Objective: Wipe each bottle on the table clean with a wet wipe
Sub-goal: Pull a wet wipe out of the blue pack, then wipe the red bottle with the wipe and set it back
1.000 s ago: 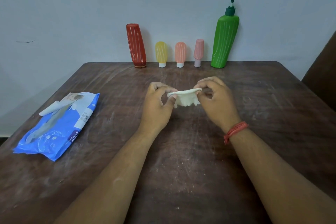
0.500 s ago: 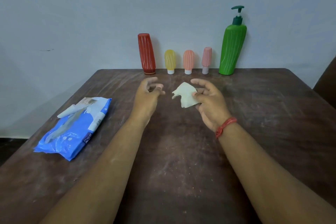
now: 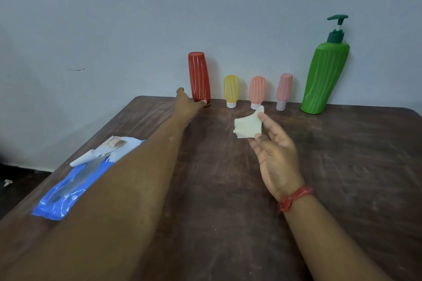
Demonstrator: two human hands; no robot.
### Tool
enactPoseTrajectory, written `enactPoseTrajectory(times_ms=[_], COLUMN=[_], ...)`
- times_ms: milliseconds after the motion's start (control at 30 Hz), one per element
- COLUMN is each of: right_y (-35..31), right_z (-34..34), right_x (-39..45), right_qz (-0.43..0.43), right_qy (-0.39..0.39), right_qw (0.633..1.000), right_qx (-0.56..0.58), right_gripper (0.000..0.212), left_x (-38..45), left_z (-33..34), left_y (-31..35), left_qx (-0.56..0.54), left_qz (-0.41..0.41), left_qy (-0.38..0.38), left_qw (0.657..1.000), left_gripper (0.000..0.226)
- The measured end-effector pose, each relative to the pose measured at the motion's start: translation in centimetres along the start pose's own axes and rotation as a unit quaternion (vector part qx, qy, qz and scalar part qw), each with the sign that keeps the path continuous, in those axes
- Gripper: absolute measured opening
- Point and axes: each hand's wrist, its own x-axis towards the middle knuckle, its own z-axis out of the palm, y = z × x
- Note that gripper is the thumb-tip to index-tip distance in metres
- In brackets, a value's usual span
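- The left hand [image 3: 188,104] has let go of the wipe [image 3: 247,126] and stretched to eleven o'clock, its fingers now curling round the base of the red bottle [image 3: 199,78].
- The right hand [image 3: 274,153] alone pinches the wipe, raised at the centre of the surface [image 3: 342,166].
- No bottle looks wiped yet; the red one seems first.
- The other four bottles stand at twelve to one o'clock.

Five bottles [image 3: 256,91] are standing in a row along the desk's [image 3: 342,155] far edge, against the wall [image 3: 137,18]. The wipes pack [image 3: 75,178] is lying near the desk's left edge, well apart from them.
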Motion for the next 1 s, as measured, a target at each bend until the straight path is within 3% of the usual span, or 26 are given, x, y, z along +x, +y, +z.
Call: enactPoseTrajectory(times_ms=[367, 633, 767, 900, 1000], right_y=[0.0, -0.1, -0.3, -0.9, -1.5], right_z=[-0.5, -0.1, 0.0, 0.3, 0.2], right_x=[0.2, 0.1, -0.1, -0.8, -0.9], right_qz=[-0.013, -0.021, -0.018, -0.041, -0.089], right_qy=[-0.012, -0.013, -0.01, -0.013, -0.018], right_qw=[1.0, 1.0, 1.0, 0.997, 0.983], right_qx=[0.005, 0.011, 0.004, -0.058, -0.158], right_gripper=[0.051, 0.046, 0.042, 0.04, 0.041], left_x=[4.5, 1.2, -3.8, -10.3, -14.5], left_z=[2.5, 2.0, 0.2, -1.4, -1.3], left_y=[-0.1, -0.9, -0.4, 0.3, 0.1], left_qx=[0.043, 0.044, -0.139, -0.336, -0.39], left_qz=[0.035, 0.083, 0.035, -0.014, -0.006], left_qy=[0.036, 0.036, 0.02, -0.038, -0.115], left_qw=[0.998, 0.995, 0.989, 0.941, 0.913], left_gripper=[0.068, 0.056, 0.054, 0.048, 0.046])
